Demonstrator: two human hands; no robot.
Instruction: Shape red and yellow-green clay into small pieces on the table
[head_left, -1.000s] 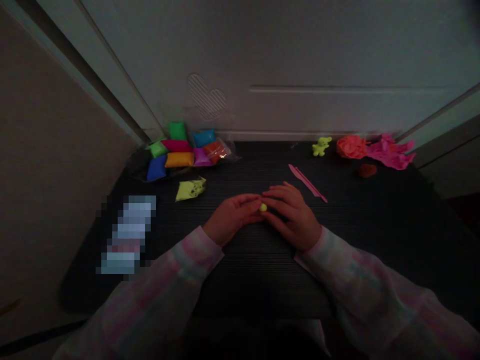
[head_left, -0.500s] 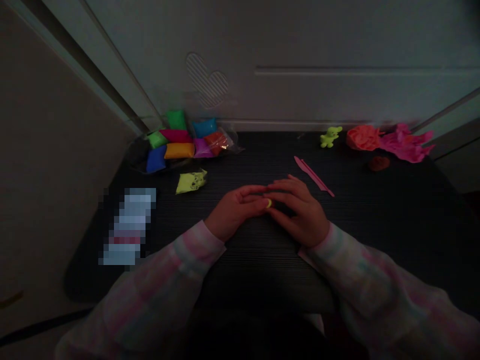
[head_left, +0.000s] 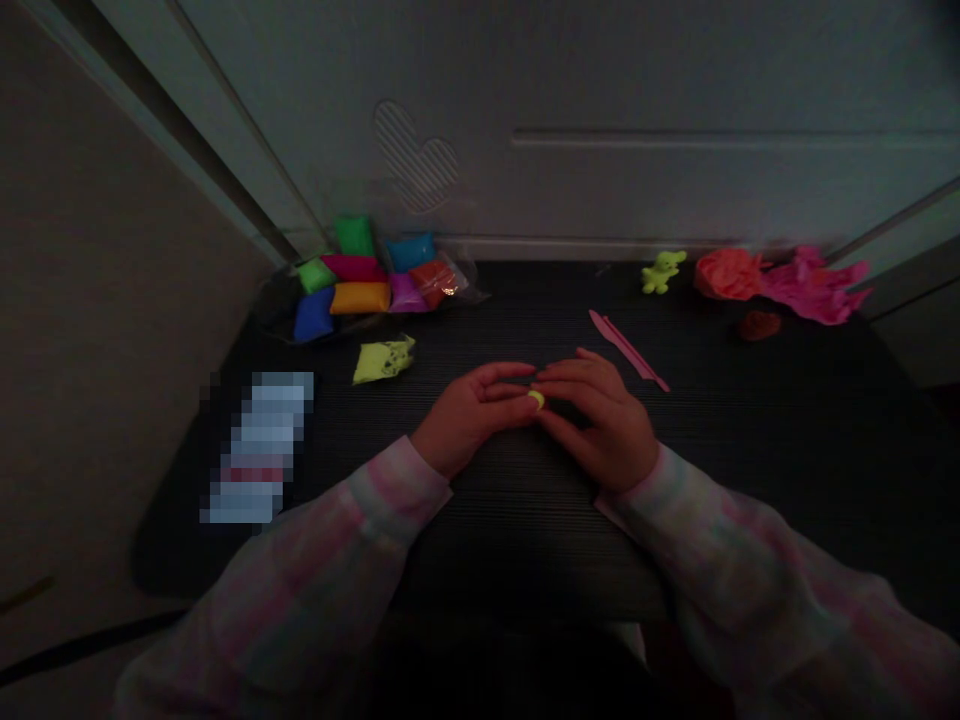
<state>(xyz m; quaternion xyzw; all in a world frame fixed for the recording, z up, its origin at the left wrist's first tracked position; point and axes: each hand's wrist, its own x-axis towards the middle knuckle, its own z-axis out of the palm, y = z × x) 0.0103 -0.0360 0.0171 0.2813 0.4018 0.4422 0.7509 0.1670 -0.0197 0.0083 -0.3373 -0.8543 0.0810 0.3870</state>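
Observation:
A small piece of yellow clay [head_left: 536, 400] is pinched between the fingertips of both hands over the dark table. My left hand [head_left: 480, 415] comes in from the left, its thumb and fingers closed on the piece. From the other side my right hand [head_left: 596, 420] meets it, fingers curved and fingertips against the same piece. Much of the clay is hidden by the fingers. Just beyond my right hand lie pink modelling tools [head_left: 630, 350]. An opened yellow clay packet [head_left: 382, 360] rests past my left hand.
Several coloured clay packets [head_left: 360, 297] lie in clear plastic at the back left. A pixelated phone-like rectangle [head_left: 259, 450] is at the left. At the back right are a yellow bear figure [head_left: 661, 272], orange clay [head_left: 729, 274], crumpled pink material [head_left: 814, 288] and a reddish-brown lump [head_left: 759, 325].
Both hands stay together, with only slight finger movement around the yellow clay. A little more of the clay shows. The view has shifted very slightly.

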